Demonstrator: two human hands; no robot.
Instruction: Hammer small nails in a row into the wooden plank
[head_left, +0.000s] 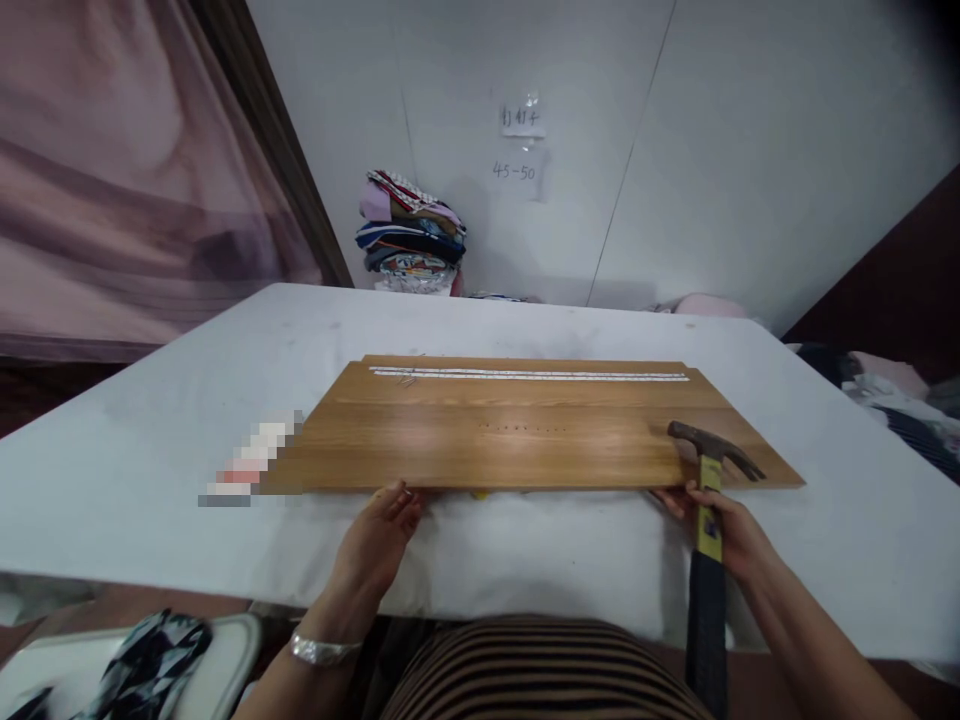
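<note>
Perhaps the hammer (707, 555), grasped by the right hand (733, 530) at lower right, could scratch the board (450, 440) if the left hand (379, 535), gripping its near edge, tilts it.

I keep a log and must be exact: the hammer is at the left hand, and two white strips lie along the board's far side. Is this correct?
Not quite: the hammer is at the right hand, not the left hand, as the head view shows. Two white strips do lie along the far side of the board.
</note>
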